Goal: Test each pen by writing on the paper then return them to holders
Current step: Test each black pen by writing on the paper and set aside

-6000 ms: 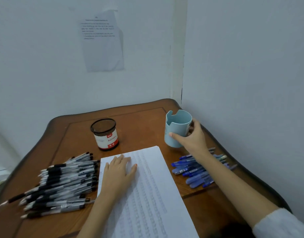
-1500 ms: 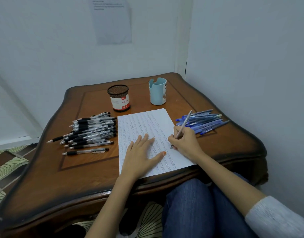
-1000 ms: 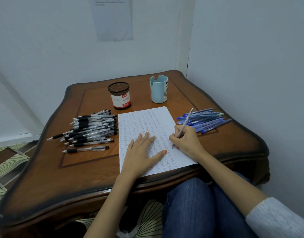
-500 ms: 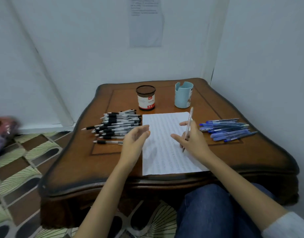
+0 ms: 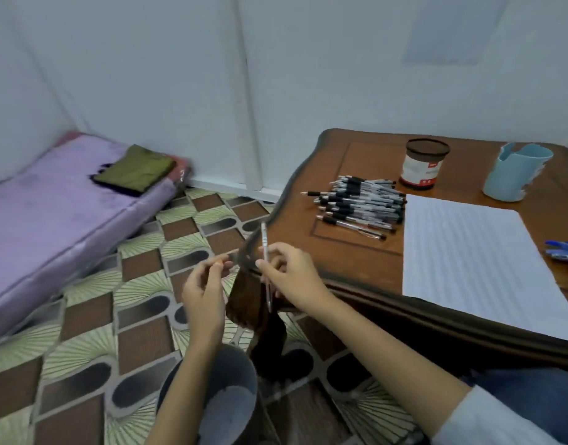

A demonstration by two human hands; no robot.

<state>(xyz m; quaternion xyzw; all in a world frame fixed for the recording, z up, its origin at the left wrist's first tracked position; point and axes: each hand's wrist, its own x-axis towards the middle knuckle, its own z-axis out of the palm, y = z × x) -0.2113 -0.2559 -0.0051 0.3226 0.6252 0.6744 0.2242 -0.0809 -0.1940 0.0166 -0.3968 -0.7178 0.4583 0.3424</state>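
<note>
My right hand [image 5: 292, 277] grips a clear pen [image 5: 265, 248] held almost upright, off the table's left corner and above the floor. My left hand [image 5: 202, 293] hovers just left of it with fingers bent toward the thumb; it is blurred, and I cannot tell whether it pinches anything. On the wooden table [image 5: 356, 268] lie the lined paper [image 5: 468, 252], a pile of black pens [image 5: 362, 203] and, at the right edge, some blue pens [image 5: 565, 252]. A brown-rimmed red and white holder [image 5: 423, 165] and a light blue holder [image 5: 513, 175] stand at the back.
A grey bin [image 5: 231, 396] stands on the tiled floor directly below my hands. A purple mattress [image 5: 51, 213] with a folded green cloth [image 5: 135, 168] lies against the wall on the left.
My view has swung left. Both hands have left the paper and moved off the table's left corner, the right one carrying the pen; the bin and mattress have come into view.
</note>
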